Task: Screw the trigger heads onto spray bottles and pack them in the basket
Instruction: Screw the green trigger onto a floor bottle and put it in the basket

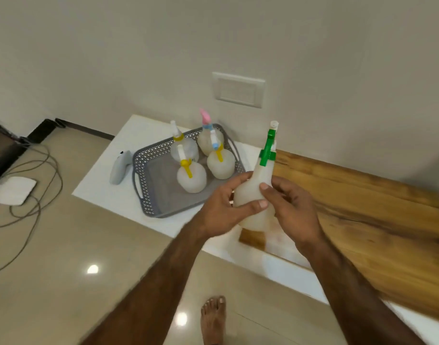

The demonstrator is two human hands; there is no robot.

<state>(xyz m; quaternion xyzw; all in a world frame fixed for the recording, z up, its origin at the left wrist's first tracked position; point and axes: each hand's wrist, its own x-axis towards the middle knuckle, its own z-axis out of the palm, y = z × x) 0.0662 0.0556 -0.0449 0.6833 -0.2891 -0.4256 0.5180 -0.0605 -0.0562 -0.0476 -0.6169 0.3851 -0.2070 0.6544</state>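
Observation:
I hold a white translucent spray bottle upright in front of me, its green trigger head seated on the neck. My left hand wraps the bottle's body from the left and my right hand grips it from the right. Behind my hands, a grey perforated basket on the white counter holds several bottles: two with yellow heads, one with a yellow collar and white head, one with a pink head. The held bottle hovers just right of the basket's near corner.
A grey handheld device lies on the white counter left of the basket. A wooden top extends to the right. Cables and a white pad lie on the tiled floor; my bare foot stands below.

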